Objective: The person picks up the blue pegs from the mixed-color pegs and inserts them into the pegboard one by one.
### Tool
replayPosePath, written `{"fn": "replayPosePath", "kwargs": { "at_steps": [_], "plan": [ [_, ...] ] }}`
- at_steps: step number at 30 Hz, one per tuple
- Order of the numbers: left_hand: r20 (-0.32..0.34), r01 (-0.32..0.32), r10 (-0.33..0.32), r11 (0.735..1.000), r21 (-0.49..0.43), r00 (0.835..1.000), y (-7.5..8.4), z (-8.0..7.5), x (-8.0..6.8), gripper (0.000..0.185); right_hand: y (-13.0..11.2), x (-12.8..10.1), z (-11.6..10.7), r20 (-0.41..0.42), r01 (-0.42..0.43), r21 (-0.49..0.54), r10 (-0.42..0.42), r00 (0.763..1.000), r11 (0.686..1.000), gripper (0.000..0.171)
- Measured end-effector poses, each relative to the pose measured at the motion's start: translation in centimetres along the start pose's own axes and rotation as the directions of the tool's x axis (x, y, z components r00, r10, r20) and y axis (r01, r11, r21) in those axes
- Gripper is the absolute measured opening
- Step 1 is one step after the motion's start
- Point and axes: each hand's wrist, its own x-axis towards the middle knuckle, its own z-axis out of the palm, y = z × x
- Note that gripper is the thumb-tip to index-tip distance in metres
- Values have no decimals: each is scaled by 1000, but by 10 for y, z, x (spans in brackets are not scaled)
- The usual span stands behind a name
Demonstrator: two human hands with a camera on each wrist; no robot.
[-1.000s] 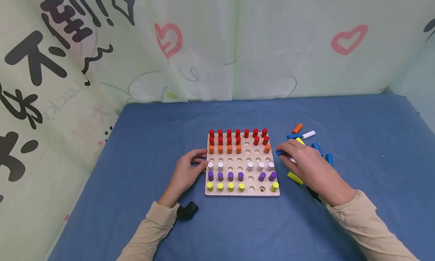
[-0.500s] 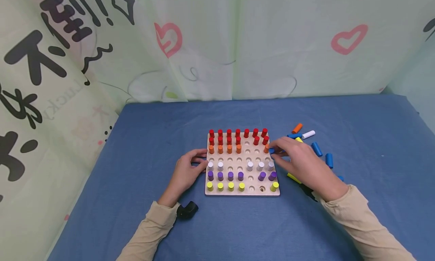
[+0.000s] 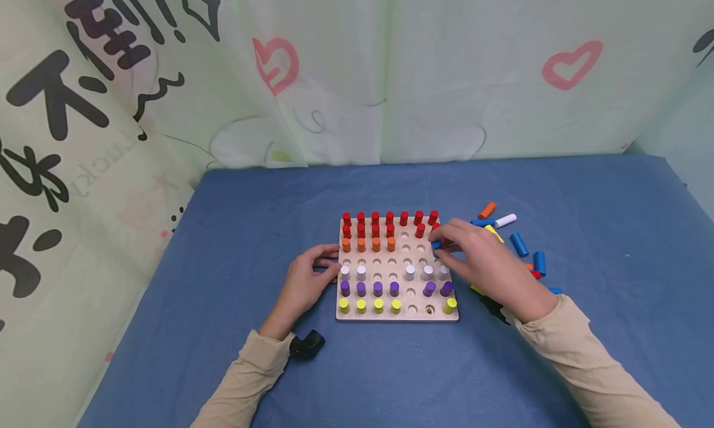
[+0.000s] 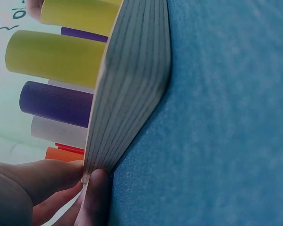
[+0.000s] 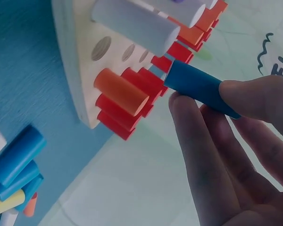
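Observation:
A wooden pegboard [image 3: 385, 316] lies on the blue cloth, with rows of red, orange, white, purple and yellow pegs and several open holes. My left hand [image 3: 309, 279] holds the board's left edge; the left wrist view shows its fingers [image 4: 56, 181] pinching that edge [image 4: 132, 94]. My right hand [image 3: 442, 243] hovers over the board's right side and pinches a blue peg [image 3: 436, 246] between thumb and fingers. In the right wrist view the blue peg [image 5: 198, 87] lies sideways, just off the red and orange pegs [image 5: 120, 92].
Loose pegs lie on the cloth right of the board: an orange one [image 3: 487, 210], a white one [image 3: 506, 220], a yellow one [image 3: 493, 231] and blue ones [image 3: 519, 244]. A black wrist camera [image 3: 307, 344] sits by my left sleeve. Printed curtains close the back and left.
My right hand has moved left from the loose pegs to over the board's right side, carrying the blue peg. The left hand has stayed at the board's edge.

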Motion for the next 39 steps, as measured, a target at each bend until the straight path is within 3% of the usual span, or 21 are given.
{"fn": "replayPosePath", "kwargs": {
  "at_steps": [31,39],
  "plan": [
    [7,-6,6,1000,-15,1000,-2,0,0,38,-9,26,13,80,-48,204,32,996,978,19],
    [4,-2,2,1000,10,1000,-1,0,0,38,-15,34,15,87,-11,221,-8,996,975,16]
  ]
}}
